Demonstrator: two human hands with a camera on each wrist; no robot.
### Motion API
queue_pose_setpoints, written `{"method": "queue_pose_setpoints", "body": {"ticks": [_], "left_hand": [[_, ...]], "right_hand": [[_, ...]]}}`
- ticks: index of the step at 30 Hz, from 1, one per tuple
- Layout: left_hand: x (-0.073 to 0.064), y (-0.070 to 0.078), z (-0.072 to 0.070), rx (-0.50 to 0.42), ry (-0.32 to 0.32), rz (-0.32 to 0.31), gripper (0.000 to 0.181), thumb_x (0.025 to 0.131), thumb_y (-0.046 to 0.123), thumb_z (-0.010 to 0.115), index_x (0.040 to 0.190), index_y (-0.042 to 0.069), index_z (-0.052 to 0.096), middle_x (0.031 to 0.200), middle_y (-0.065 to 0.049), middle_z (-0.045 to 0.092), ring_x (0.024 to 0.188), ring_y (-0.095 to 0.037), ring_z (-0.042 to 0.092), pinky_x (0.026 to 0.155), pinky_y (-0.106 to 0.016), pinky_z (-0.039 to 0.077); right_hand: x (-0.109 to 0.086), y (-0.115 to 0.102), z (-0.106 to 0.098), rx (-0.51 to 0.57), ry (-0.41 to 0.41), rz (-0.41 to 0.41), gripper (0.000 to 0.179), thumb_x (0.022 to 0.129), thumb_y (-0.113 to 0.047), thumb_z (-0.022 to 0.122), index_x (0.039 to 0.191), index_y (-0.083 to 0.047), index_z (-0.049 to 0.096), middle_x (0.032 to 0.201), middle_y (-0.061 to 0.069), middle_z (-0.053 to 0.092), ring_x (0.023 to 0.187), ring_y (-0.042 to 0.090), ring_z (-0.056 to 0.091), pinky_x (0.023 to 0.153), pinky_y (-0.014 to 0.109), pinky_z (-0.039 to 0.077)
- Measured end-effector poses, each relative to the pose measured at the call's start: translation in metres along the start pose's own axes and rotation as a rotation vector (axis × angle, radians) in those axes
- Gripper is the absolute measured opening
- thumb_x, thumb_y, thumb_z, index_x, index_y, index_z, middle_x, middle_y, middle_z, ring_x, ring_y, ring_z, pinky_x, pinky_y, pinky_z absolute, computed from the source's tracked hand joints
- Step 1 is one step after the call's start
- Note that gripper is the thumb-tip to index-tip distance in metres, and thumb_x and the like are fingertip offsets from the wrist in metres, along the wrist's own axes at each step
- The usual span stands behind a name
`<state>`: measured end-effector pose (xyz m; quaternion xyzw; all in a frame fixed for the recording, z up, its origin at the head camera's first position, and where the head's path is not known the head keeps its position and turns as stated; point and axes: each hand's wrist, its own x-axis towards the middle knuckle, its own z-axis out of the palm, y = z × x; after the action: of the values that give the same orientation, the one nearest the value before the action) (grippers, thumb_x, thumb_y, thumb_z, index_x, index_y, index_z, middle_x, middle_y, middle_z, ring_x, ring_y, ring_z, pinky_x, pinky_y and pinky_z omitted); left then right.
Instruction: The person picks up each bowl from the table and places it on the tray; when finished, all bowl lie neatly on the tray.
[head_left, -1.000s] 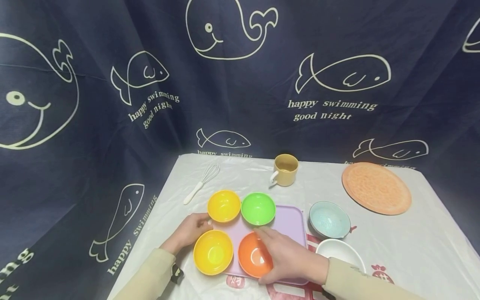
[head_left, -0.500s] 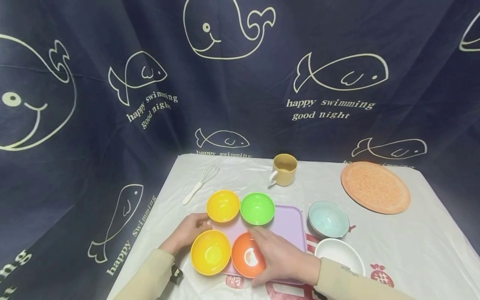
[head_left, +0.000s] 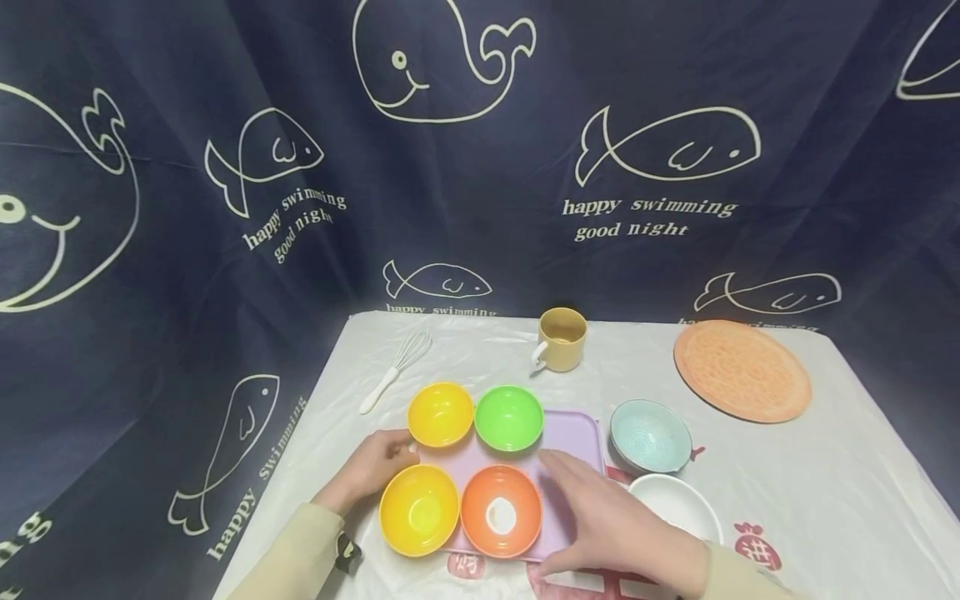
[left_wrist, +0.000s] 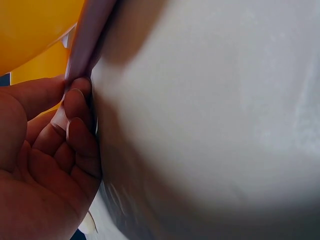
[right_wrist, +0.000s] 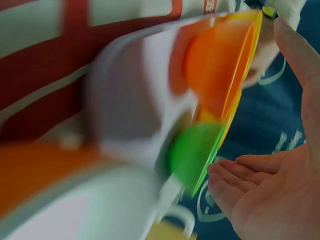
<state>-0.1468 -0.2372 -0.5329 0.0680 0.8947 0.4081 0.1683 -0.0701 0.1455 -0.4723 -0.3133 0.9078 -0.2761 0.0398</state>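
Toward the left end of the white-covered bench [head_left: 840, 467], a whisk [head_left: 393, 375] with thin looped wires and a smooth pale handle is lying aslant, while dark cloth [head_left: 525, 183] printed with whales and fish is hanging behind. Nearer, the left hand [head_left: 372, 468] is pinching the left edge of a flat lilac tray [head_left: 573, 433] with rounded corners. Glossy, round bowls are standing there in 2 rows of 2: a back yellow bowl [head_left: 441, 415] beside a green bowl [head_left: 509, 418], and a front yellow bowl [head_left: 419, 510] beside an orange bowl [head_left: 502, 512]. Farther back, an ochre mug [head_left: 562, 340] is turning its white handle leftward. Over the tray's right part, the right hand [head_left: 611, 517] is spreading thumb and fingers wide, apart from the orange bowl. Beyond it, a pale blue bowl [head_left: 651, 436] is showing fine inner rings, a smooth white bowl [head_left: 678, 504] is sitting partly hidden, and a flat orange disc [head_left: 742, 371] is displaying a mottled surface.

The left wrist view is revealing fingertips curling at the tray's lip, which the head view is mostly concealing. The right wrist view is showing the bare palm and the bowls' flared outer walls; overhead, their interiors are showing instead.
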Motion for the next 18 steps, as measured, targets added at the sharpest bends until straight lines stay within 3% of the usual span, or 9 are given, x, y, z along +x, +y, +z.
{"method": "queue_pose_setpoints", "body": {"ticks": [5, 11, 16, 18], "left_hand": [[0.000, -0.001, 0.000, 0.005, 0.007, 0.010, 0.034, 0.098, 0.019, 0.072, 0.132, 0.021, 0.072, 0.069, 0.001, 0.061, 0.063, -0.016, 0.057, 0.066, -0.033, 0.050], [0.000, -0.002, 0.001, -0.003, 0.007, -0.012, 0.035, 0.097, 0.021, 0.073, 0.132, 0.023, 0.072, 0.070, 0.001, 0.061, 0.064, -0.016, 0.057, 0.066, -0.032, 0.049], [0.000, -0.002, 0.002, -0.009, 0.016, -0.007, 0.035, 0.097, 0.021, 0.074, 0.132, 0.022, 0.072, 0.070, 0.000, 0.060, 0.065, -0.017, 0.057, 0.066, -0.033, 0.049], [0.000, -0.002, 0.002, -0.008, 0.018, -0.002, 0.036, 0.097, 0.021, 0.074, 0.133, 0.021, 0.071, 0.069, 0.000, 0.060, 0.065, -0.017, 0.057, 0.066, -0.033, 0.048]], "right_hand": [[-0.038, 0.022, -0.021, -0.076, 0.094, 0.122, 0.130, 0.059, -0.084, 0.081, 0.151, 0.001, 0.047, 0.149, 0.016, 0.054, 0.133, 0.032, 0.055, 0.104, 0.053, 0.047], [-0.078, 0.046, -0.037, -0.126, 0.182, 0.240, 0.128, 0.055, -0.078, 0.089, 0.149, 0.000, 0.047, 0.145, 0.015, 0.056, 0.127, 0.034, 0.058, 0.096, 0.058, 0.050], [-0.100, 0.063, -0.038, -0.162, 0.252, 0.260, 0.125, 0.052, -0.073, 0.093, 0.145, -0.002, 0.050, 0.136, 0.009, 0.060, 0.116, 0.028, 0.061, 0.094, 0.036, 0.048], [-0.106, 0.068, -0.036, -0.165, 0.270, 0.259, 0.125, 0.052, -0.072, 0.094, 0.145, -0.001, 0.050, 0.135, 0.008, 0.060, 0.114, 0.026, 0.061, 0.095, 0.024, 0.041]]}}
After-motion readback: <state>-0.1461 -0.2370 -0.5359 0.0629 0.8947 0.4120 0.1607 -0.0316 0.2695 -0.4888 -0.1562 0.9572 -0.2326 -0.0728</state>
